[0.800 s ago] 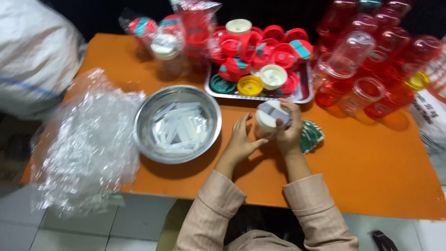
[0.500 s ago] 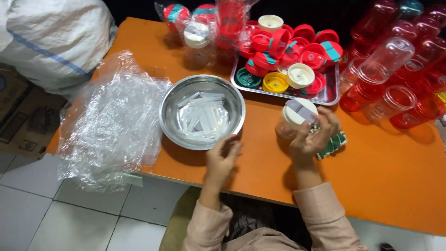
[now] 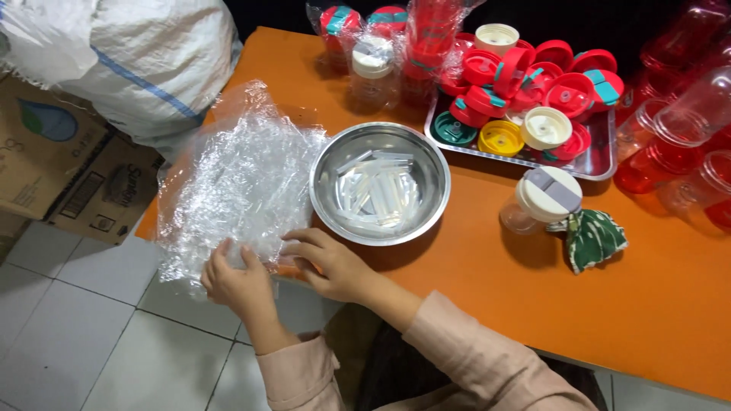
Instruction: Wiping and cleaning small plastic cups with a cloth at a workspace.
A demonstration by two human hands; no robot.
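Observation:
My left hand [image 3: 237, 281] and my right hand [image 3: 329, 262] both rest on the near edge of a heap of clear plastic bags [image 3: 236, 179] at the left end of the orange table [image 3: 647, 304]. The left hand's fingers pinch the plastic; the right hand lies flat on it with fingers spread. A clear bottle with a white lid [image 3: 542, 199] stands alone on the table to the right, next to a green patterned cloth [image 3: 594, 237]. Neither hand touches it.
A steel bowl [image 3: 379, 183] holding clear straws sits beside the bags. A metal tray [image 3: 601, 164] of red, yellow and white lids lies behind. Red and clear bottles [image 3: 678, 152] crowd the right. A white sack [image 3: 122, 61] and cardboard boxes [image 3: 53, 160] stand left.
Both hands let go of the white-lidded bottle, which now stands on the table, and moved left onto the plastic bags. The camera view swung left too.

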